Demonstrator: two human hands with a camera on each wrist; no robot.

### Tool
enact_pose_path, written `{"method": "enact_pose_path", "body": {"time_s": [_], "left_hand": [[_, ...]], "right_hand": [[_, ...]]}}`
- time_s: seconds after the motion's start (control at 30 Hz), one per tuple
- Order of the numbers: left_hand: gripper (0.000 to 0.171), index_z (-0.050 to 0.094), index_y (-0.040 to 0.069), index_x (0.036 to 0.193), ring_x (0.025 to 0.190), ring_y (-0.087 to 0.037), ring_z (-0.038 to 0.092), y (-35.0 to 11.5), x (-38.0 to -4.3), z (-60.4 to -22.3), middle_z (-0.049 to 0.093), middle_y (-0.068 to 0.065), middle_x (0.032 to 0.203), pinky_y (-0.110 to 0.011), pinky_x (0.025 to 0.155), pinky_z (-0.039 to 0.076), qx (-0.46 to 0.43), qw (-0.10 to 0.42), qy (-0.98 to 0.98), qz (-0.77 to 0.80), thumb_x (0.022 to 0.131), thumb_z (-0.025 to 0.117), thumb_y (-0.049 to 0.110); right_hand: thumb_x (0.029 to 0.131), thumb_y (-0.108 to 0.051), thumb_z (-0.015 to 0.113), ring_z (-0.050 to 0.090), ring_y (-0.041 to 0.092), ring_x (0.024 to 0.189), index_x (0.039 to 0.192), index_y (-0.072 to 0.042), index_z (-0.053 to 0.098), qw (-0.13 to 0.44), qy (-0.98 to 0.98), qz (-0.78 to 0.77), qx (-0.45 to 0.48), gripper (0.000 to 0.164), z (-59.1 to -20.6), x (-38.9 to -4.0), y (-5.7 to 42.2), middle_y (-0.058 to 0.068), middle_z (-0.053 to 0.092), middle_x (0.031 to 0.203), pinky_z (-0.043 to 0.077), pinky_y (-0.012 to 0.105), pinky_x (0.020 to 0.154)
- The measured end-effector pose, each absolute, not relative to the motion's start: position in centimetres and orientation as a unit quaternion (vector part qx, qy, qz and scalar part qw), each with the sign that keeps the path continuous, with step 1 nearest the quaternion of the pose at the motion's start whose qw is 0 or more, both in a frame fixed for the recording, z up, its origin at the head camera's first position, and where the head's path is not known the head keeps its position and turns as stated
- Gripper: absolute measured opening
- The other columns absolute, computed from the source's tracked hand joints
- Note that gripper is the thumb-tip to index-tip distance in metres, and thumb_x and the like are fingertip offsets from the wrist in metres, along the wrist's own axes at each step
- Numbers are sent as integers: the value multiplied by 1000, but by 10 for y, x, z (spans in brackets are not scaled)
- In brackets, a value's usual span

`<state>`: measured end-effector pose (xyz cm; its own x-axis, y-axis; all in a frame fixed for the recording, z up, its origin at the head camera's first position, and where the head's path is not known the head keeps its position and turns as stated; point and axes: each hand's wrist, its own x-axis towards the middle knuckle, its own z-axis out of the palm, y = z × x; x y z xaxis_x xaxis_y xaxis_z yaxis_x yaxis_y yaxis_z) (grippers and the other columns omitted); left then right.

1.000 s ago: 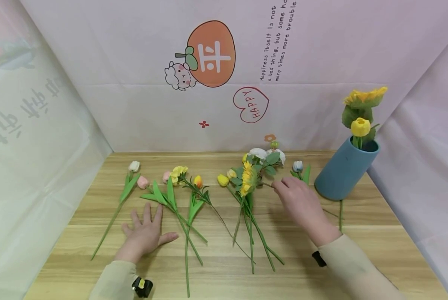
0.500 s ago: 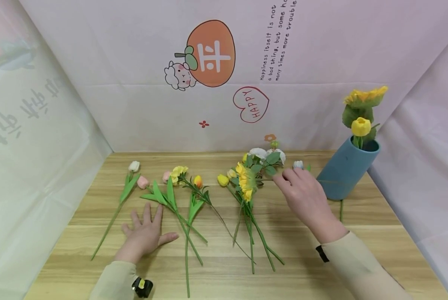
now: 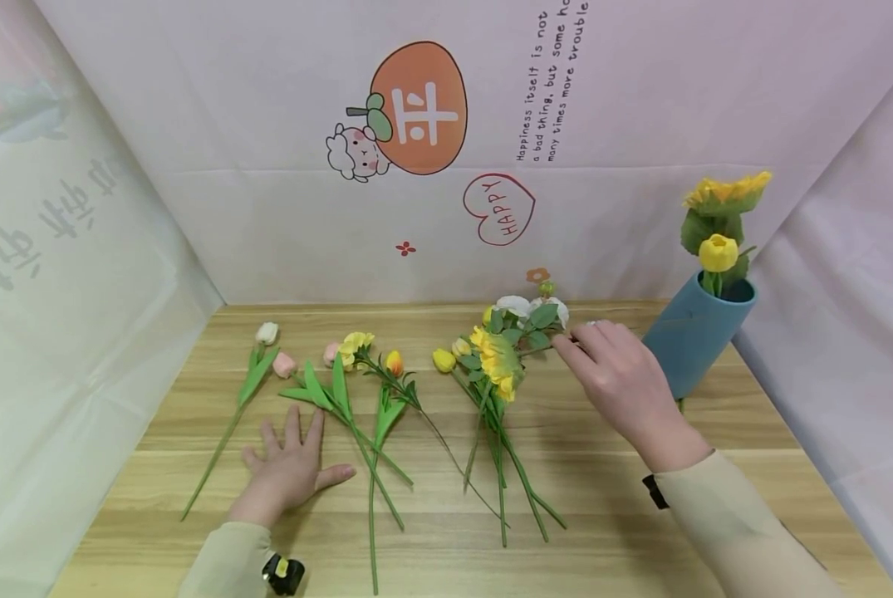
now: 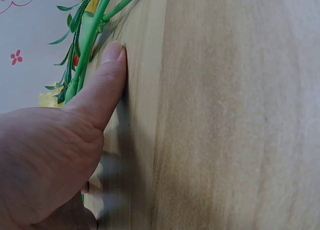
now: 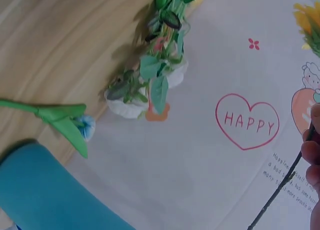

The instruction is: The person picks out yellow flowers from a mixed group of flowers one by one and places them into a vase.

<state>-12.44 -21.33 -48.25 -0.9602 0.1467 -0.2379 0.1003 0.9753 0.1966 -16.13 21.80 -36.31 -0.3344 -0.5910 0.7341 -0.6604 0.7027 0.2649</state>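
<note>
My right hand [image 3: 625, 390] pinches the thin stem of a yellow sunflower [image 3: 495, 362], held above the flowers lying mid-table. In the right wrist view, fingertips [image 5: 312, 152] at the right edge grip that dark stem [image 5: 274, 195], and part of the sunflower's head [image 5: 308, 21] shows at the top corner. Flat on the wood rests my left hand [image 3: 285, 467], fingers spread, holding nothing; its thumb [image 4: 102, 85] points toward green stems. Near the left fingertips lie pink tulips [image 3: 285, 364]. A blue tulip [image 5: 85, 127] is mostly covered by my right hand in the head view.
A blue vase [image 3: 694, 336] at the right holds a sunflower and a yellow tulip [image 3: 718, 252]. White flowers [image 3: 513, 306], yellow tulips [image 3: 444, 360] and several crossed stems lie mid-table. Far left is a white tulip [image 3: 267, 333]. Printed cloth [image 3: 282, 232] hangs behind the table.
My right hand has shifted rightward and slightly away, covering the blue tulip. The held sunflower's head has turned and sunk a little. My left hand has stayed put.
</note>
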Motion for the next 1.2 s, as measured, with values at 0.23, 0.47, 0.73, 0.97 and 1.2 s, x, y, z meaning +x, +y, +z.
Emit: {"method": "enact_pose_path", "body": {"time_s": [0.23, 0.47, 0.73, 0.97, 1.2], "left_hand": [[106, 13, 4, 153, 124, -71, -3, -214, -124, -484, 0, -36, 152, -88, 85, 5, 63, 123, 986, 89, 83, 47, 76], [105, 13, 5, 153, 124, -71, -4, -214, -123, -483, -1, -36, 153, -88, 86, 4, 60, 129, 985, 94, 83, 47, 75], [106, 13, 5, 153, 124, -71, -3, -214, -123, -485, 0, -36, 153, -88, 86, 3, 60, 127, 986, 94, 82, 46, 77], [107, 14, 6, 153, 125, -69, -4, -215, -125, -487, 0, -35, 153, -87, 87, 2, 54, 128, 986, 96, 81, 46, 78], [108, 12, 6, 153, 124, -70, -4, -214, -126, -486, 0, -35, 153, -88, 86, 2, 56, 127, 986, 93, 81, 45, 79]], "right_hand": [[88, 15, 58, 54, 35, 68, 96, 4, 67, 447, -803, 41, 392, 17, -353, -167, 226, 20, 61, 85, 47, 45, 53], [88, 12, 58, 56, 39, 70, 97, 9, 66, 455, -806, 35, 377, 12, -341, -172, 239, 24, 62, 88, 50, 49, 54], [83, 12, 66, 60, 41, 74, 97, 7, 66, 509, -800, 74, 307, 15, -329, -180, 254, 22, 65, 87, 53, 53, 66], [87, 13, 61, 59, 42, 74, 98, 8, 63, 535, -803, 130, 229, 12, -319, -181, 270, 26, 62, 85, 51, 56, 64], [84, 13, 50, 52, 44, 67, 88, 9, 57, 564, -795, 165, 150, 9, -319, -186, 286, 28, 56, 80, 41, 58, 53]]}}
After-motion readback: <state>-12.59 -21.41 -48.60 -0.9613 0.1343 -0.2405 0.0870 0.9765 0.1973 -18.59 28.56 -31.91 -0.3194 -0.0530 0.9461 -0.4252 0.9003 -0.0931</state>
